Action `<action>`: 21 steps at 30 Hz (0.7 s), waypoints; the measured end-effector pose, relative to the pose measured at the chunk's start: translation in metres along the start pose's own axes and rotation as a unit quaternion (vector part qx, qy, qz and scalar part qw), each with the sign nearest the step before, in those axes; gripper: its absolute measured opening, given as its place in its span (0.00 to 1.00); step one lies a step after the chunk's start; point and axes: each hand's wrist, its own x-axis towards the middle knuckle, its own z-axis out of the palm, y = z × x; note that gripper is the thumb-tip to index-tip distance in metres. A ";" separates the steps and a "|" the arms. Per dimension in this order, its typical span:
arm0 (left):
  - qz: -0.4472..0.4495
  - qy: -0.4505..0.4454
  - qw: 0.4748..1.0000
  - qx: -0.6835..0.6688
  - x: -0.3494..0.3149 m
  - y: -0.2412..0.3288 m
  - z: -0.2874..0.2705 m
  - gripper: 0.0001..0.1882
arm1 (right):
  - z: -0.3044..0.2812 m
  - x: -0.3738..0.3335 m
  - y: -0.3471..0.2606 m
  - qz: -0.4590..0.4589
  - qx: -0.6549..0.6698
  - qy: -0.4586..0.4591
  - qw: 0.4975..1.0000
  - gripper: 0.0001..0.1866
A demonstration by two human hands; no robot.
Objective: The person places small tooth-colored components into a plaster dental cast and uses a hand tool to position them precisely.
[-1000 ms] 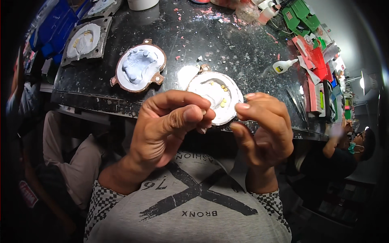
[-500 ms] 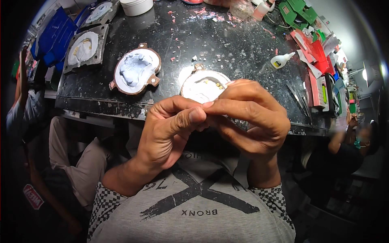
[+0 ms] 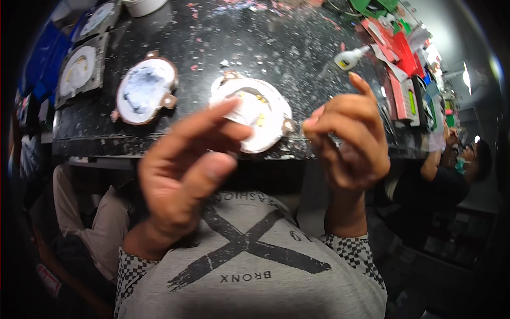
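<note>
My left hand (image 3: 186, 165) is slightly blurred and hangs over the table's front edge, its thumb and fingers apart with nothing between them. To its right, my right hand (image 3: 353, 141) is raised with thumb and index finger pinched together; whatever the tips hold, if anything, is too small to make out. Beyond and between them lies a round metal dental flask half (image 3: 273, 119) filled with white plaster, carrying a dark curved band and several small gold-coloured pieces. My left fingertips cover part of its left side in this view.
A second flask half (image 3: 146, 90) with a bluish-grey cast lies to the left. Farther left is a squarish flask (image 3: 79, 72) near a blue container (image 3: 42, 61). A white dropper bottle (image 3: 349, 59) and red trays (image 3: 405, 53) are on the right. Two people sit nearby.
My hands have come apart from a shared pinch: the left moved left and opened, the right moved slightly right, still pinched. The view has shifted, showing more of the near flask half.
</note>
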 end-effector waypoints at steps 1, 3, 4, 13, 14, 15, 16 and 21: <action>0.042 0.026 0.997 0.067 0.000 0.001 -0.008 0.25 | -0.011 -0.005 0.009 0.035 -0.009 -0.021 0.999 0.07; 0.111 0.074 0.979 0.153 0.005 0.004 -0.028 0.24 | -0.037 -0.015 0.030 0.091 -0.034 -0.062 0.993 0.06; 0.139 0.099 0.970 0.175 0.006 0.007 -0.040 0.24 | -0.048 -0.020 0.039 0.111 -0.045 -0.084 0.989 0.06; 0.272 0.109 0.867 0.404 0.021 -0.014 -0.056 0.14 | -0.076 -0.043 0.053 0.130 -0.157 -0.237 0.950 0.05; 0.270 0.085 0.850 0.444 0.024 -0.015 -0.051 0.14 | -0.075 -0.042 0.052 0.131 -0.156 -0.240 0.949 0.05; 0.275 0.065 0.837 0.469 0.024 -0.013 -0.050 0.13 | -0.074 -0.042 0.051 0.125 -0.164 -0.233 0.950 0.05; 0.279 0.045 0.822 0.494 0.024 -0.011 -0.050 0.13 | -0.073 -0.042 0.051 0.119 -0.171 -0.227 0.951 0.05; 0.297 0.030 0.817 0.493 0.021 -0.006 -0.057 0.13 | -0.068 -0.039 0.052 0.110 -0.180 -0.237 0.948 0.07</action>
